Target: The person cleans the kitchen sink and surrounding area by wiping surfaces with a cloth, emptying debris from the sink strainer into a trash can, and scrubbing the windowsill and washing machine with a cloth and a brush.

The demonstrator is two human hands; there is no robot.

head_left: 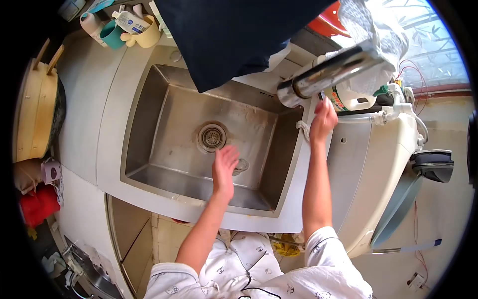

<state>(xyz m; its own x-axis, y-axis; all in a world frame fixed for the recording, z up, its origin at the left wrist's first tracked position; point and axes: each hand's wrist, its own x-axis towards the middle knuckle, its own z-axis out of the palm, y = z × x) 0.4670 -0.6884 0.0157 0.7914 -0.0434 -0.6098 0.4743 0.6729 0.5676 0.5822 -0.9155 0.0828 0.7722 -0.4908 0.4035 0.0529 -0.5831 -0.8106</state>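
Dark cloth (224, 40), a single piece, hangs closest to the camera and covers part of the far side of one steel sink (174, 112). One round drain (212, 137) sits near the middle of its floor, and one clear patch (241, 167) (whether film or water, I cannot tell) lies just beside the left hand (223, 172). One chrome tap (333, 72) stands at the sink's far right corner; its long axis runs on a slant, one end up to the right, the other down to the left toward the basin. Two cups, one teal cup (113, 35) and one cream cup (149, 36), stand together on the far left counter, with one white tube (132, 22) in the cream one. At the left edge is one wooden vessel (37, 117) with two upright handles. One white jug (344, 97) stands behind the right hand (323, 120), which points up toward the tap, fingers drawn close together; its fingertips are right below the chrome, and I cannot tell whether they touch or grip anything. Over the near part of the basin, the left hand is held loosely wide, fingers extended and slightly parted, pointing away from the body.
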